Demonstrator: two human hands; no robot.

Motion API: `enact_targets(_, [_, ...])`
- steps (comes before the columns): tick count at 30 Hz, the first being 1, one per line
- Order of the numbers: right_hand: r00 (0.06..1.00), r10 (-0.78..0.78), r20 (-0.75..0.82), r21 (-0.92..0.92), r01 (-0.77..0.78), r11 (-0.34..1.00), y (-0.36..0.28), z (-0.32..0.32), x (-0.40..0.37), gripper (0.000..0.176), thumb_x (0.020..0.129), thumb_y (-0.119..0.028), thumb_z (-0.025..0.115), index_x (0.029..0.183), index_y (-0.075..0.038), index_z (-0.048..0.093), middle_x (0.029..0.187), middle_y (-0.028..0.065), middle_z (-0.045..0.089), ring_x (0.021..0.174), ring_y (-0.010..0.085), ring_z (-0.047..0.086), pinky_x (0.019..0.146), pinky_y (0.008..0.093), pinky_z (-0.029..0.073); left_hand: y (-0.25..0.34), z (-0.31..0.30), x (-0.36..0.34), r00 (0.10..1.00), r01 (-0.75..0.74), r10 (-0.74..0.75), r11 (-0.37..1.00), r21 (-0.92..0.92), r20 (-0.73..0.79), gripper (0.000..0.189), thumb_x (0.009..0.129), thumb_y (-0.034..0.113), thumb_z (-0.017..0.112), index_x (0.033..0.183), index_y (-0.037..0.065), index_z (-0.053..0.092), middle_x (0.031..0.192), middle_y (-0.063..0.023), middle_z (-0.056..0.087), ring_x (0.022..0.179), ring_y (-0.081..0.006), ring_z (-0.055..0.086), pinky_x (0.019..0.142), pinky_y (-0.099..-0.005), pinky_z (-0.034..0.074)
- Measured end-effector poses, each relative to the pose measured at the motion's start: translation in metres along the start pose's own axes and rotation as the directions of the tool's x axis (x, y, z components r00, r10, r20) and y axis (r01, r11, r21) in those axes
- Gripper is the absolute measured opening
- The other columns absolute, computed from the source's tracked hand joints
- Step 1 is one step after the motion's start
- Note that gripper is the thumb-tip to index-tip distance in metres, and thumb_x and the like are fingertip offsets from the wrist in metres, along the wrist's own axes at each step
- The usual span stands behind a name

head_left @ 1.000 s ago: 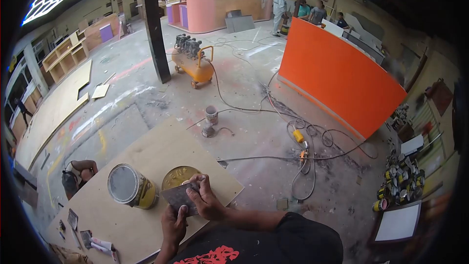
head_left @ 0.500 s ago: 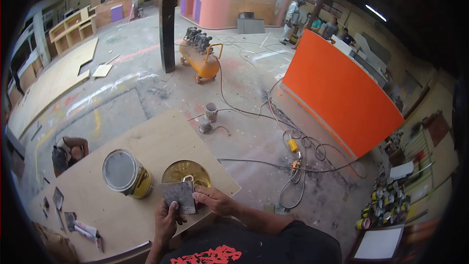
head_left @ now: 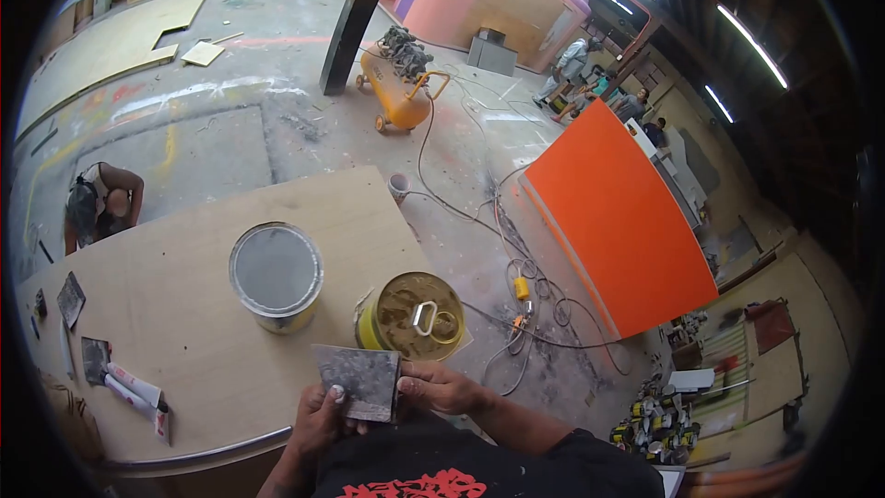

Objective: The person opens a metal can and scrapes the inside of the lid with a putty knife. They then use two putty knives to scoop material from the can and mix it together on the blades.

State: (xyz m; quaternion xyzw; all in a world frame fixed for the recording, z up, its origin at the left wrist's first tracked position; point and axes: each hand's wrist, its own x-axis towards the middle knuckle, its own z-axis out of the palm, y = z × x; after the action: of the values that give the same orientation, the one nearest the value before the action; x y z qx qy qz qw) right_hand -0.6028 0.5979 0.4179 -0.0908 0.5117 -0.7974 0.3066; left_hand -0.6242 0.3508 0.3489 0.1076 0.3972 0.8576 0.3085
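Note:
Both hands hold a grey, paint-smeared flat scraper blade (head_left: pixel 359 380) over the near edge of a plywood tabletop (head_left: pixel 184 295). My left hand (head_left: pixel 318 421) grips its lower left corner. My right hand (head_left: pixel 441 387) pinches its right edge. Just beyond the blade stands a yellow can (head_left: pixel 412 315) with a sealed lid and a metal ring lying on top. To its left is a second can (head_left: pixel 276 275) with a grey, dusty lid.
Scraper blades (head_left: pixel 71 299) and a tube (head_left: pixel 129 385) lie at the table's left end. A person (head_left: pixel 100 206) crouches on the floor beyond the table. An orange compressor (head_left: pixel 401 92), trailing cables (head_left: pixel 516 286), an orange panel (head_left: pixel 613 221) and several people (head_left: pixel 590 83) stand farther off.
The camera has tilted downward and shifted, so the table and cans fill more of the view. The hands keep hold of the blade, now lower and nearer the body than the yellow can.

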Motion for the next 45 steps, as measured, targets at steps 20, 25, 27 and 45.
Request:
enact_targets(20, [0.973,0.217,-0.078,-0.364,-0.23,0.903,0.004,0.058,0.051,0.035,0.108,-0.016,0.05,0.138,0.002,0.056,0.118,0.0079,0.067,0.102,0.0142,0.067,0.09,0.0312,0.057,0.019,-0.065,-0.046,1.0,-0.011,0.012,0.999,0.05,-0.016,0.031,0.108,0.027,0.055,0.103,-0.002,0.064,0.078,-0.0088,0.07,0.06,-0.0138,0.065,0.054,-0.0259,0.051])
enact_targets(25, [0.965,0.244,-0.098,-0.348,-0.263,0.9,0.005,0.049,0.046,0.031,0.106,-0.015,0.052,0.133,0.001,0.058,0.118,0.0075,0.068,0.099,0.0136,0.068,0.088,0.031,0.057,0.019,-0.057,-0.05,1.0,0.029,-0.029,0.998,0.054,-0.005,0.028,0.107,0.024,0.057,0.105,-0.003,0.066,0.079,-0.0092,0.072,0.064,-0.0147,0.068,0.057,-0.025,0.052])
enact_targets(27, [0.955,0.279,-0.098,-0.287,-0.296,0.911,0.007,0.04,0.038,0.032,0.105,-0.015,0.054,0.132,0.001,0.059,0.118,0.0078,0.068,0.097,0.0137,0.068,0.087,0.0303,0.057,0.016,-0.059,-0.049,0.997,0.047,-0.054,0.992,0.12,0.054,0.028,0.107,0.024,0.058,0.104,-0.003,0.067,0.08,-0.0094,0.072,0.066,-0.0149,0.069,0.058,-0.025,0.053])
enact_targets(45, [0.952,-0.038,-0.304,-0.316,-0.063,0.947,-0.003,-0.01,-0.017,0.035,0.105,-0.014,0.052,0.135,0.004,0.058,0.125,0.0034,0.066,0.113,0.0104,0.059,0.099,0.0291,0.048,-0.001,0.008,0.014,0.986,0.132,-0.158,0.938,0.321,0.057,0.025,0.105,0.022,0.06,0.106,-0.001,0.069,0.083,-0.0037,0.073,0.075,-0.0102,0.067,0.065,-0.0261,0.053])
